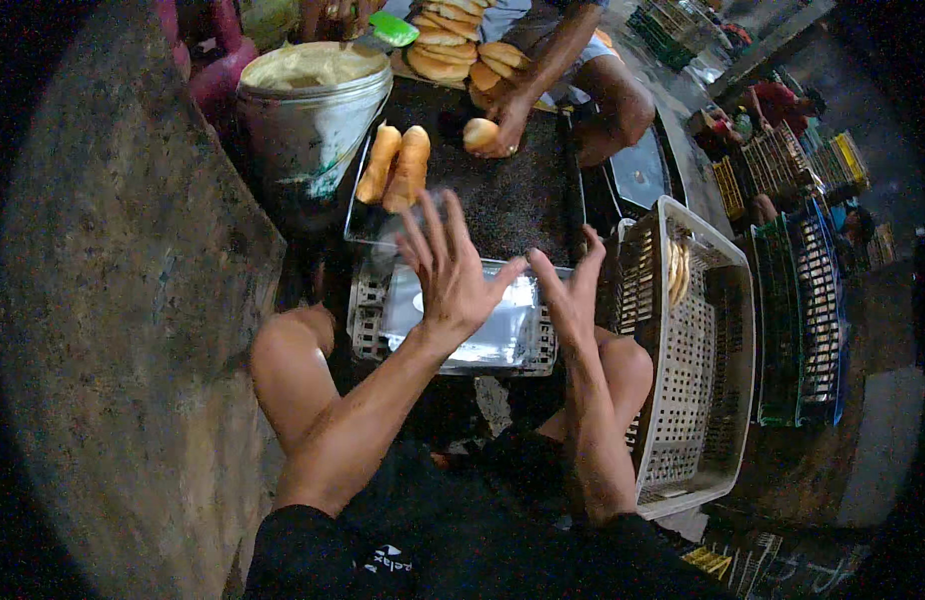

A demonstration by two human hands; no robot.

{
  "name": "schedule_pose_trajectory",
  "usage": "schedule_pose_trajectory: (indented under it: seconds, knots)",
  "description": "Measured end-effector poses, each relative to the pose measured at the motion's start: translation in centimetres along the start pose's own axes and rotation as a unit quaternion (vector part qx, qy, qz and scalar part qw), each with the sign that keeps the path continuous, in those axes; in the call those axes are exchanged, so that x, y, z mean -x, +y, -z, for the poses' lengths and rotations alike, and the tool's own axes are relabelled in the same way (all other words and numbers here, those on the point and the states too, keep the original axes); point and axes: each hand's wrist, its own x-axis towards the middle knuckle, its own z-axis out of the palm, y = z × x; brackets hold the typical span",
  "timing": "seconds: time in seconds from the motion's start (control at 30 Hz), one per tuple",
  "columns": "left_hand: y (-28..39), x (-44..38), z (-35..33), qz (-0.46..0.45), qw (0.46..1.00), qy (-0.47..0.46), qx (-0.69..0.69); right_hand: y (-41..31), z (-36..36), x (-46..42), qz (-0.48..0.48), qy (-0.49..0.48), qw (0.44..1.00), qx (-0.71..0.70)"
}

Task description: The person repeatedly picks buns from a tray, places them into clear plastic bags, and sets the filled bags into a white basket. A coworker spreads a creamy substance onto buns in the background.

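Note:
My left hand (451, 277) is raised with its fingers spread, holding nothing, over a stack of clear plastic sheets or bags (485, 322) on an upturned plastic crate (369, 319). Just right of it, my right hand (571, 289) is also raised, with thumb and fingers apart and nothing in it. Ahead of both hands lies a dark baking tray (500, 195). Two long bread rolls (395, 169) rest side by side at the tray's left. Something clear and blurred, perhaps a plastic bag, shows by my left fingertips.
A co-worker's hand (507, 131) holds a bread roll (480, 136) over the tray. Piled rolls (444, 45) lie behind. A white bucket of pale cream (312, 97) stands left, near a green spatula (393, 28). At right stands a deep plastic crate (744, 360) with flat bread inside (678, 271).

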Motion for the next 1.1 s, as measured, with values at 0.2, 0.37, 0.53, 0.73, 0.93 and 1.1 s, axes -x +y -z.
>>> schedule_pose_trajectory:
  seconds: [0.2,0.37,0.53,0.73,0.93,1.1]
  knots:
    - [-7.4,-2.7,-0.5,0.183,0.968,0.125,-0.118,2.0,-10.8,-2.8,0.153,-0.205,0.966,0.046]
    - [-19.1,3.8,-5.8,0.447,0.888,-0.037,0.101,-0.4,-11.5,0.1,0.062,-0.124,0.987,-0.077]
    - [-15.0,2.2,-1.7,0.253,0.956,0.145,0.009,0.7,-4.0,0.8,0.014,-0.126,0.990,-0.056]
    - [-2.9,-0.8,1.0,-0.382,0.923,0.025,-0.029,-2.7,3.4,-0.6,-0.064,-0.260,0.924,-0.273]
    - [3.5,3.5,0.6,-0.469,0.859,-0.200,-0.050,0.5,6.5,1.1,-0.081,-0.082,0.982,-0.151]
    - [1.2,3.3,-3.8,0.107,0.862,-0.377,0.320,-2.6,7.1,4.3,-0.284,0.034,0.825,-0.487]
